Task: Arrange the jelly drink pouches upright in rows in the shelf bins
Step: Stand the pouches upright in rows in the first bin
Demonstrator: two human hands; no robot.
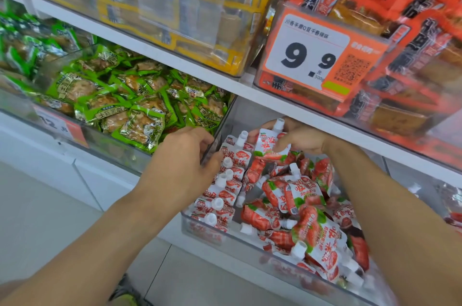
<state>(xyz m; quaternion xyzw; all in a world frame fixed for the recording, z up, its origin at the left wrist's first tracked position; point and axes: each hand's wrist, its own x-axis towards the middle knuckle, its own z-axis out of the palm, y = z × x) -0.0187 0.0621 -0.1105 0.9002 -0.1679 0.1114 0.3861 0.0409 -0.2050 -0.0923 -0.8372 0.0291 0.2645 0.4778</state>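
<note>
1. Overhead, white shelf boards run across the view, carrying clear plastic bins; pale floor tiles show at lower left.
2. Up on the higher shelf sit a bin of yellow packets and a bin of orange packets, the latter fronted by a price tag reading 9.9.
3. Left of the working bin, a bin of green snack packets lies heaped, its corner just beside the left hand.
4. The clear bin on the lower shelf holds the jelly drink pouches: white with red strawberry print, green leaf marks and white screw caps.
5. Along the bin's left wall, a row of pouches stands upright, caps up; the rest lie tumbled in a loose pile to the right.
6. The left hand curls its fingers over the bin's left wall, thumb touching the upright row.
7. The right hand, at the back of the bin, pinches one raised pouch between fingers and thumb, cap uppermost.
</note>
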